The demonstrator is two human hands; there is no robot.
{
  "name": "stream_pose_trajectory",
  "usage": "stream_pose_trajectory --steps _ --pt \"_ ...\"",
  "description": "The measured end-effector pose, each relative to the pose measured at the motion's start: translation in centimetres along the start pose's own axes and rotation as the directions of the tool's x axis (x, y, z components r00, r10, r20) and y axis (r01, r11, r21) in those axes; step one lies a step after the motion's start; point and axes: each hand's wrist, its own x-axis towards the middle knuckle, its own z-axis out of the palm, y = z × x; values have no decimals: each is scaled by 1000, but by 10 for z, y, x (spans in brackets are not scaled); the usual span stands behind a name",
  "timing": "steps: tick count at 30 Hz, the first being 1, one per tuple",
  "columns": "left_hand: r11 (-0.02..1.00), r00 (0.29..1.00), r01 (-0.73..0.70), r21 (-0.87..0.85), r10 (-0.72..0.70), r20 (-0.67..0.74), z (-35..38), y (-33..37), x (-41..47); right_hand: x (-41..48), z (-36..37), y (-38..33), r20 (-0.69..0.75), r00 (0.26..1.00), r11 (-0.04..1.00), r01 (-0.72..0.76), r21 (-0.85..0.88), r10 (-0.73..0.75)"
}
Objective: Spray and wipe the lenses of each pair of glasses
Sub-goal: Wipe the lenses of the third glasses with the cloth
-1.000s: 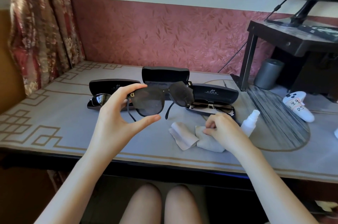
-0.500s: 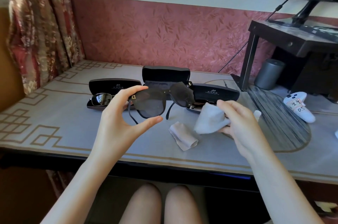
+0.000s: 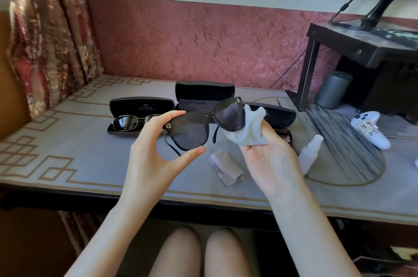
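With left hand (image 3: 153, 152) pinches seemingly light, fragile sunglasses (image 3: 187, 133) by the left rim, with right hand (image 3: 271, 161) grips soft cloth (image 3: 247, 131) against right lens; best held by frame.

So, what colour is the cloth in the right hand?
Light grey; the cloth shows best in the head view.

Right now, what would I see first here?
The big black sunglasses are held up mid-picture, pinched at one lens by the left hand. The right hand holds a grey cloth at the other lens. Behind, on the table, metal-framed glasses lie in an open case.
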Motion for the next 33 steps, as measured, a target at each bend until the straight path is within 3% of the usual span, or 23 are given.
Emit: stream_pose_trajectory --steps 6,13,18,22,27,31,33 --pt "999 1000 -16 39 16 13 2 -1 -4 1 2 5 0 1000 998 -24 52 24" --pt "995 997 -72 63 70 45 4 0 -8 0 3 6 39 994 970 -92 -224 103" --pt "987 989 -121 110 111 100 8 3 -12 3 1 8 0 993 970 -114 -216 117" --pt "993 985 -79 92 64 157 7 6 -13 3 0 7 -17 996 961 -84 -264 82" --pt "975 951 182 -126 -142 276 0 22 7 0 1 6 -11 999 912 -37 -409 35" --pt "914 818 393 -100 -298 493 2 26 42 -2 5 10 -9 1000 870 -30 -493 29" --pt "915 785 396 -82 -291 547 5 28 50 -3 8 10 -11 1000 863 -21 -504 18"
